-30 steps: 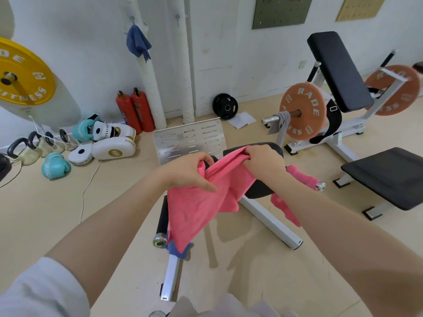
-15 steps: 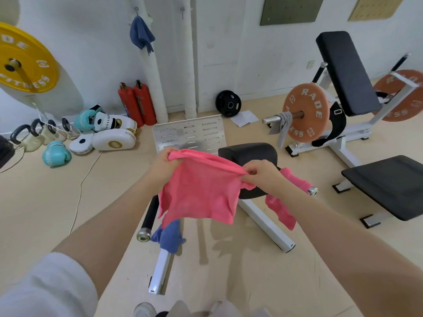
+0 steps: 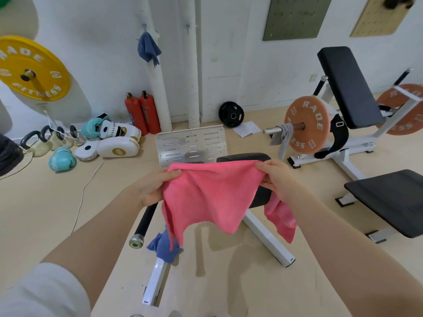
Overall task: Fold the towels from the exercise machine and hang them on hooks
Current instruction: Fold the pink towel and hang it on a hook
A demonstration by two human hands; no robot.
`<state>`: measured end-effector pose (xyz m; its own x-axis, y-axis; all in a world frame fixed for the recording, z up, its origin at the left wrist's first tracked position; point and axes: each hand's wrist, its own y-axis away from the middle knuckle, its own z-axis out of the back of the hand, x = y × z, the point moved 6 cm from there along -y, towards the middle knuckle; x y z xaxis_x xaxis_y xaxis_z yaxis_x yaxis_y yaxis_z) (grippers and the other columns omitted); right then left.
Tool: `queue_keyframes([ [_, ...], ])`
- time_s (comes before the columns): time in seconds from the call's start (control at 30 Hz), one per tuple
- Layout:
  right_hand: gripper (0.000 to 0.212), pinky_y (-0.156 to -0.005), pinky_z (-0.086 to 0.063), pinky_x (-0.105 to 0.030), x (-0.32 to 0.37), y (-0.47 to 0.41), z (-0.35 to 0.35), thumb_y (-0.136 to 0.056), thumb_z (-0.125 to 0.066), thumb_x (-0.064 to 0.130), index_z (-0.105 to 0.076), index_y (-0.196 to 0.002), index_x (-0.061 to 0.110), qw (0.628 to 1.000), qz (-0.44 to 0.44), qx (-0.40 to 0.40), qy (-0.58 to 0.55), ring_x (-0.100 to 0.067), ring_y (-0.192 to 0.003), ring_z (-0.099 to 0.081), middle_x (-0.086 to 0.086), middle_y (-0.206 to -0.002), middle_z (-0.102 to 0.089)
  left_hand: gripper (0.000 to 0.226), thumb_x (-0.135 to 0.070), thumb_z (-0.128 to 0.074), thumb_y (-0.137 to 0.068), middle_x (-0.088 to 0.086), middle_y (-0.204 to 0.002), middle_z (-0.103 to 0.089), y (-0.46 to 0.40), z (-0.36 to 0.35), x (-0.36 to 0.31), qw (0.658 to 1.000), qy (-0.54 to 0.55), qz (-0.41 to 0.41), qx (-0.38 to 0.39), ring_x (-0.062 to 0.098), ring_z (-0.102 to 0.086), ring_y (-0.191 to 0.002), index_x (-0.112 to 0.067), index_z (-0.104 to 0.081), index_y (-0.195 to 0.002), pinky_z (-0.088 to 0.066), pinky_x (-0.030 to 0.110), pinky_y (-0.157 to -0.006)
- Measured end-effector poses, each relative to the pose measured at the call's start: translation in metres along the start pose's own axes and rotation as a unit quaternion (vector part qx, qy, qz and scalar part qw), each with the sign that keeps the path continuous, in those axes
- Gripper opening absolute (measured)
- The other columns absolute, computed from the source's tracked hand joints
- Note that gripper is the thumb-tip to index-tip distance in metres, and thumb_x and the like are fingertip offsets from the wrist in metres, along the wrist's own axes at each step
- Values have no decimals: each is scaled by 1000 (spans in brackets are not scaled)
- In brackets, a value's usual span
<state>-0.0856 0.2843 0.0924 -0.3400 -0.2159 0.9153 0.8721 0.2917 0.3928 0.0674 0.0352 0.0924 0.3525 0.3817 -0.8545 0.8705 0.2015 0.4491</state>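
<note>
A pink towel [image 3: 210,195] hangs spread between my hands above the exercise machine [image 3: 265,239]. My left hand [image 3: 153,188] pinches its left top corner and my right hand [image 3: 275,179] pinches the right top corner. A second pink towel [image 3: 282,218] drapes over the machine behind my right wrist. Low on the machine's frame hangs a blue towel [image 3: 163,247]. A grey towel [image 3: 285,139] hangs on the barbell sleeve at the right. On the wall, a blue towel [image 3: 148,49] hangs from one hook [image 3: 144,26]; the hook [image 3: 187,27] beside it is bare.
Two white pipes run down the wall under the hooks, with red extinguishers [image 3: 142,113] at their base. Boxing gloves, pads and kettlebells [image 3: 41,140] lie at the left. A metal footplate [image 3: 191,145] stands ahead. A bench with orange plates [image 3: 307,126] and a black pad [image 3: 389,197] stand right.
My hands have moved apart and stretched the bunched pink towel out flat by its top corners. The view has shifted slightly closer to the wall.
</note>
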Motion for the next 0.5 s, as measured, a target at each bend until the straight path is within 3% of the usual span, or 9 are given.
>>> queue_keyframes([
  [0.07, 16, -69, -51, -32, -2, -3, 6, -87, -60, 11, -52, -75, 16, 996, -10, -11, -84, -18, -71, -52, -4, -76, -52, 17, -14, -47, -94, 1, -77, -74, -1, -4, 4, 1000, 10, -1, -1, 10, -69, -67, -11, -62, -100, -57, 22, -61],
  [0.17, 15, -61, -43, -27, -1, -2, 15, -88, -58, 8, -56, -76, 17, 990, 21, -47, -131, -14, -69, -46, -1, -75, -51, 18, -23, -51, -93, -2, -73, -73, -6, 2, 5, 998, 20, -22, -63, 7, -68, -63, -12, -62, -103, -56, 20, -58],
  [0.27, 15, -78, -45, -32, 3, 2, 24, -87, -58, 9, -64, -83, 22, 989, 46, -62, -122, -14, -81, -52, 0, -87, -59, 17, -25, -53, -93, -4, -70, -73, -10, 8, 2, 991, 25, -52, -119, 6, -66, -60, -14, -62, -101, -55, 18, -55],
  [0.4, 23, -91, -49, -33, 1, -1, 33, -86, -60, 12, -65, -106, 23, 988, 43, -94, -115, -15, -93, -58, 0, -104, -61, 27, -26, -44, -98, 6, -96, -65, -15, 4, -5, 987, 0, -93, -133, 12, -60, -80, -9, -57, -115, -51, 24, -73],
  [0.5, 28, -79, -51, -33, -1, -1, 37, -86, -63, 16, -63, -114, 14, 991, 38, -108, -66, -17, -87, -57, -2, -103, -61, 22, -27, -42, -99, 11, -107, -60, -16, 11, -9, 968, -89, -119, -202, 16, -55, -86, -14, -57, -108, -46, 31, -77],
])
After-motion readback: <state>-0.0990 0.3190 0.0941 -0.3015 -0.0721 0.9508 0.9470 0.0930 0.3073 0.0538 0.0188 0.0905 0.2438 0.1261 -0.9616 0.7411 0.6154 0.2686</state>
